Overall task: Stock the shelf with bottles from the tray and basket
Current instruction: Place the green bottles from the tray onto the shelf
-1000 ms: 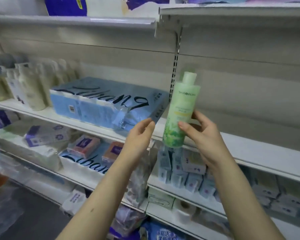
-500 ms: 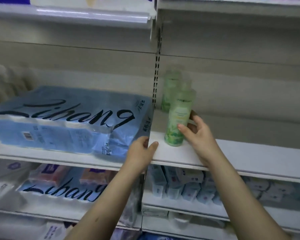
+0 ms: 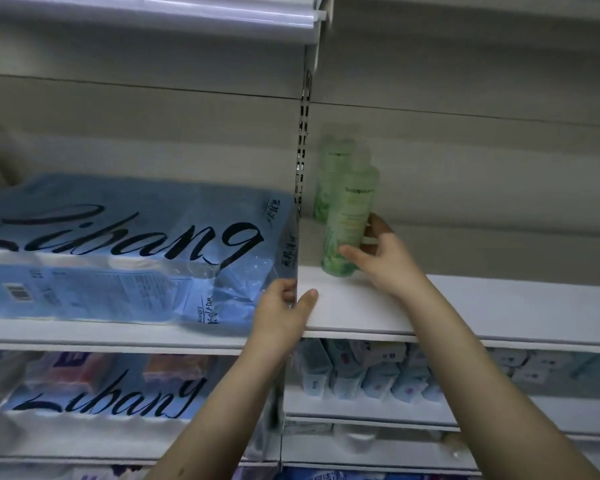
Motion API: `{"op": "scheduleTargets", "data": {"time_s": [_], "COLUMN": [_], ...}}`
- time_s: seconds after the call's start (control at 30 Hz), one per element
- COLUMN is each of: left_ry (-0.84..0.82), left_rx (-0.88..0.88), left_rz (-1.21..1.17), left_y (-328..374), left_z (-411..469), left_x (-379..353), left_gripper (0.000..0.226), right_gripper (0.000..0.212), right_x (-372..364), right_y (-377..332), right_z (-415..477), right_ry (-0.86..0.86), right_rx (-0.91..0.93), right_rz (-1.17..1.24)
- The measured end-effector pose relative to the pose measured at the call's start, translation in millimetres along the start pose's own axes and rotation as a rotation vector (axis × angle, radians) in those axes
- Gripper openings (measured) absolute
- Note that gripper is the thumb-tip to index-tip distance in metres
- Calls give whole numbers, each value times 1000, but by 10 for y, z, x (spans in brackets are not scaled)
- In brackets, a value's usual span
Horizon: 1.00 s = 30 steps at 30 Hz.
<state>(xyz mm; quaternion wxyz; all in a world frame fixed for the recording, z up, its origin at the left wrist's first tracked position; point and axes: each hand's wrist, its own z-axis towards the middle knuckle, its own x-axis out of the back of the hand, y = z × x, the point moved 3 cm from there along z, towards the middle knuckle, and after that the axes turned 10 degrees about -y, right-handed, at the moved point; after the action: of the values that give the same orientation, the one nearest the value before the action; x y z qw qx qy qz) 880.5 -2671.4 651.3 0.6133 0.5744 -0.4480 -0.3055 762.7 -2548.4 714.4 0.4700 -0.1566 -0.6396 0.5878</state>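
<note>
Right grip [image 3: 385,261] is wrapped round the lower half of the green bottle [image 3: 349,220], thumb in front and fingers behind. The bottle's upright at centre frame. Too blurry for me to call whether its base is fully down yet.

Biggest to smallest, then. The shelf [image 3: 482,306] runs across the middle of the frame, mostly bare on the right. The blue pack [image 3: 118,244] of tissue fills the left half, with its corner right at the bay divide. The slotted upright [image 3: 302,150] runs up behind that. The second bottle [image 3: 328,174] stands just behind and left of mine, looking close enough to touch. My left grip [image 3: 284,313] is hooked over the shelf's front lip, thumb on top, right against the pack's wrap.

What worries me:
- Letting go before the base is flat could tip the bottle, since it's tall and narrow.
- Pulling my fingers out from behind could drag it toward the front edge.
- Nudging it back could knock the second bottle over.
</note>
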Motion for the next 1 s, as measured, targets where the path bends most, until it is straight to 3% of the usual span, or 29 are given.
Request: {"op": "scheduleTargets", "data": {"time_s": [0.23,0.87,1.0], "left_ry": [-8,-17,-21], "left_rx": [-28,-6,8], "left_rz": [-118,-131,-146], "left_y": [-18,-28,-34], "left_z": [-30,-16,-37], "left_x": [-15,-8,-17], "left_gripper": [21,23,26], "right_gripper": [59,51,69], "right_x": [-12,-56,-35], "right_y": [63,197,211], "right_z": [441,817,759], "right_ry": [93,52,25], "right_rx": [-34,-5,-103], "right_rz": [-100,-126,-123]}}
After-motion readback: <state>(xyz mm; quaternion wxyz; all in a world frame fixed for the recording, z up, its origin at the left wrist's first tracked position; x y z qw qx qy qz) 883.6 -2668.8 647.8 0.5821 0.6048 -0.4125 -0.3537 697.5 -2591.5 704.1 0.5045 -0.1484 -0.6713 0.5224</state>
